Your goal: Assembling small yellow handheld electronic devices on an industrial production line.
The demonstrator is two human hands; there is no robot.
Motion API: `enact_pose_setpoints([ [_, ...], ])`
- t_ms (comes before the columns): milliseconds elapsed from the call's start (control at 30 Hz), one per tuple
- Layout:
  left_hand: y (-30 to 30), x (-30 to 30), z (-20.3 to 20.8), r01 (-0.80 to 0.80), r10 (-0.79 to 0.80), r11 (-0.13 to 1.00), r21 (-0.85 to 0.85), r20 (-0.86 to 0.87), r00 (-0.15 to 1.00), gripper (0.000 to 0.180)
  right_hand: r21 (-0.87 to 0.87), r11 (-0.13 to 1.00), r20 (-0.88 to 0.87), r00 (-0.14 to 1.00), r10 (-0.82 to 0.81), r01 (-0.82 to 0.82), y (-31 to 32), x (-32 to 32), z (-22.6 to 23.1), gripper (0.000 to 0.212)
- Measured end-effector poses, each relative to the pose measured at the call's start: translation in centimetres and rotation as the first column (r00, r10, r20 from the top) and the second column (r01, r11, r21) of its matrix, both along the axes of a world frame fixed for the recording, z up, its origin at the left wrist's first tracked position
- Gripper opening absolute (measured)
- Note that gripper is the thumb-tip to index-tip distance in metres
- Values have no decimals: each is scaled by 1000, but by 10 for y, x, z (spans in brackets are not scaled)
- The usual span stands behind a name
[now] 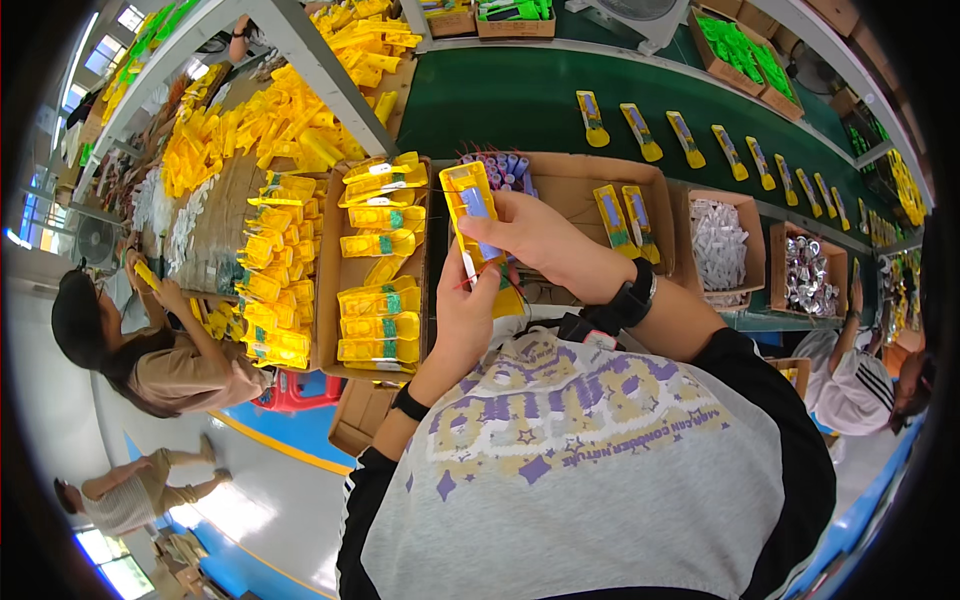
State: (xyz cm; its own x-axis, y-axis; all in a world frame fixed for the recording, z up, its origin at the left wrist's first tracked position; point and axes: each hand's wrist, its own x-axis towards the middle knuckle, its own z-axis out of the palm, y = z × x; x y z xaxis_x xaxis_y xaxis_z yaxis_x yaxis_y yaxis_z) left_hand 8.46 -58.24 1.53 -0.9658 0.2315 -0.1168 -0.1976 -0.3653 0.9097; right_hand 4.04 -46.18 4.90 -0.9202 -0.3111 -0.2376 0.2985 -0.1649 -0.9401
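A yellow plastic housing (462, 184) is held in front of my chest, with a purple cylindrical battery cell (475, 204) lying inside it and thin red wires showing around it. My left hand (464, 310) grips its lower end from below, fingers wrapped round it. My right hand (540, 238) closes on its right side, the thumb pressed onto the cell. Just behind the housing, a cluster of purple cells (511, 168) with red wires stands in a cardboard box (560, 185). In that box's right part lie two yellow housings (612, 218) with cells fitted.
Left of my hands, a carton (328, 330) holds yellow housings with green boards; more are heaped beyond. Boxes of white parts (718, 245) and silver parts (808, 275) stand right. A row of housings (683, 140) lies on the green belt (480, 100). A co-worker (180, 360) sits left.
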Motion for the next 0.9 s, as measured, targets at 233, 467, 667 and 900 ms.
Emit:
enact_pose_setpoints([
  [233, -1, 4, 2, -7, 4, 998, -61, -52, 999, 38, 7, 994, 64, 992, 109, -109, -1, 1, -13, 31],
  [467, -17, -17, -34, 125, -147, 958, -257, -68, 987, 44, -119, 991, 155, 987, -48, 66, 7, -3, -49, 33],
  [667, -116, -80, -176, -306, 537, 771, -558, 312, 784, 28, 544, 781, -39, 940, -340, 305, 91, -27, -129, 39],
  [900, -163, -139, -193, -393, 672, 737, -550, 532, 516, 26, 951, 132, -264, 956, -124, 280, 126, -40, -202, 37],
])
